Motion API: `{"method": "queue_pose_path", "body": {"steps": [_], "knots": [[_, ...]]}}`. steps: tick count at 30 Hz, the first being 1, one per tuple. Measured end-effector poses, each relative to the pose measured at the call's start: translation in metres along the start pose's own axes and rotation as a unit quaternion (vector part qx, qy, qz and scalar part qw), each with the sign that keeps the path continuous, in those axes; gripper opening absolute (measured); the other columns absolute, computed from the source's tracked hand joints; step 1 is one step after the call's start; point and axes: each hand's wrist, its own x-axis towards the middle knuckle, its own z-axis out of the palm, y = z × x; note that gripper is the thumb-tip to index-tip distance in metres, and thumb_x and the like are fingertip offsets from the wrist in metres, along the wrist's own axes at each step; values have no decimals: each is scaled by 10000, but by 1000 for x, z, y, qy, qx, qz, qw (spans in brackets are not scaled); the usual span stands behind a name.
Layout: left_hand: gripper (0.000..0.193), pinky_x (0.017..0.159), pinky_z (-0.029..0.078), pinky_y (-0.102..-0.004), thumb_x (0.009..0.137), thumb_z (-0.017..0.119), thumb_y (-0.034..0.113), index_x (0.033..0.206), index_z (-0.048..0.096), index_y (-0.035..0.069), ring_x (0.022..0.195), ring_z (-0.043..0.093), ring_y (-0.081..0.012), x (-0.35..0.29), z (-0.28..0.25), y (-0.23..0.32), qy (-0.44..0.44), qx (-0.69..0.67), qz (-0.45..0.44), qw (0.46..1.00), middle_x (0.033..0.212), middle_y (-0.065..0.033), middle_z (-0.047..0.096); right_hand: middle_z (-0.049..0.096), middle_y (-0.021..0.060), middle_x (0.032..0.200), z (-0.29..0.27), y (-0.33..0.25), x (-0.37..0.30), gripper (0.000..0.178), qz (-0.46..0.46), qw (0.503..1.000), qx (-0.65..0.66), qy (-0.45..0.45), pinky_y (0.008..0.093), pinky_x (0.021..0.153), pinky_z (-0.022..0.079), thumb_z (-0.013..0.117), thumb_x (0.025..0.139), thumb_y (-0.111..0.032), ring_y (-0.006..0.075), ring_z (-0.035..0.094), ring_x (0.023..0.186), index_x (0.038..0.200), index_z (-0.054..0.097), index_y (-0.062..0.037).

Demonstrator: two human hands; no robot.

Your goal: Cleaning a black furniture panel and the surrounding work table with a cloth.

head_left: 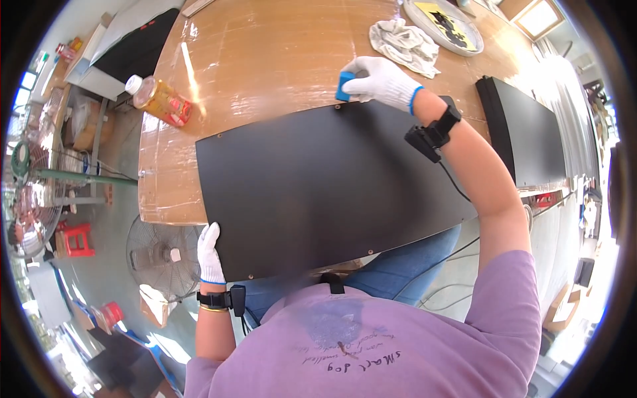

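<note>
A large black panel with small holes along its edges lies partly on the table and reaches over its near edge toward my lap. My left hand, in a white glove, is at the panel's near left corner, its fingers along the edge; how far they wrap underneath is hidden. My right hand, also gloved, is closed round a small blue block at the panel's far edge, beside one of the holes. The block's lower side cannot be seen.
A drink bottle stands on the brown table at left. Far right are a crumpled white cloth and a round tray with a yellow sheet and black pieces. More black panels are stacked at right. A fan stands below left.
</note>
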Motion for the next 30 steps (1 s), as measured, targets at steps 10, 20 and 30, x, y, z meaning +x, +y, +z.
{"method": "queue_pose_path", "body": {"steps": [10, 20, 30], "knots": [[135, 688, 539, -259, 941, 600, 115, 1015, 636, 7, 772, 664, -141, 7, -7, -5, 1, -63, -29, 998, 918, -61, 682, 691, 186, 1028, 103, -58, 71, 494, -40, 978, -204, -13, 355, 840, 519, 666, 747, -350, 301, 660, 943, 1100, 667, -4], [169, 691, 533, -262, 934, 611, 125, 1037, 630, -8, 778, 657, -141, 2, -2, 1, 3, -72, -45, 996, 929, -77, 682, 698, 166, 922, 144, -72, 81, 442, -78, 982, -171, -22, 349, 790, 526, 668, 752, -322, 267, 673, 848, 1039, 658, 13], [104, 680, 526, -233, 951, 582, 109, 980, 645, 31, 760, 656, -114, 2, 1, 3, 8, -50, -39, 998, 896, -37, 680, 690, 149, 949, 89, -47, 54, 433, -10, 978, -207, 6, 298, 795, 540, 677, 756, -249, 197, 672, 854, 1062, 633, 53]]}}
